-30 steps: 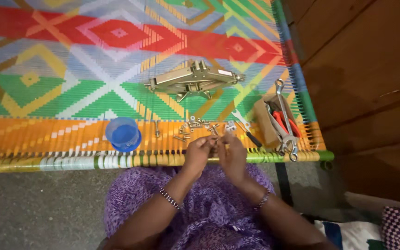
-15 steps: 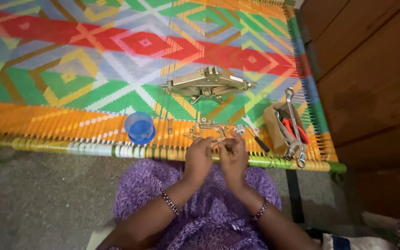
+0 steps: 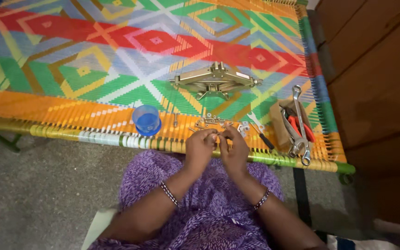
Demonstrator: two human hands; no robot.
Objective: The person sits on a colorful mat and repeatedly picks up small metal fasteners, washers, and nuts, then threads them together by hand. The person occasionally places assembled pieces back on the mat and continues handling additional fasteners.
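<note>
Head camera looks steeply down (close) over woven cot (image 3: 93, 55).

Brightly woven cot (image 3: 93, 60), strung in bands of orange, green, red and blue diamonds, standing on a grey floor (image 3: 33, 185). Lying near the front edge: a small blue cup (image 3: 146, 119), a scatter of small metal bolts and brackets (image 3: 214, 122), a short spanner (image 3: 254, 122) and a dark-handled screwdriver (image 3: 265, 139). Further in, toward the middle: a folded metal scissor jack (image 3: 215, 81). At the front right corner: an open cardboard box (image 3: 281, 122) holding wrenches (image 3: 299, 120) and red-handled pliers (image 3: 297, 126).
</note>
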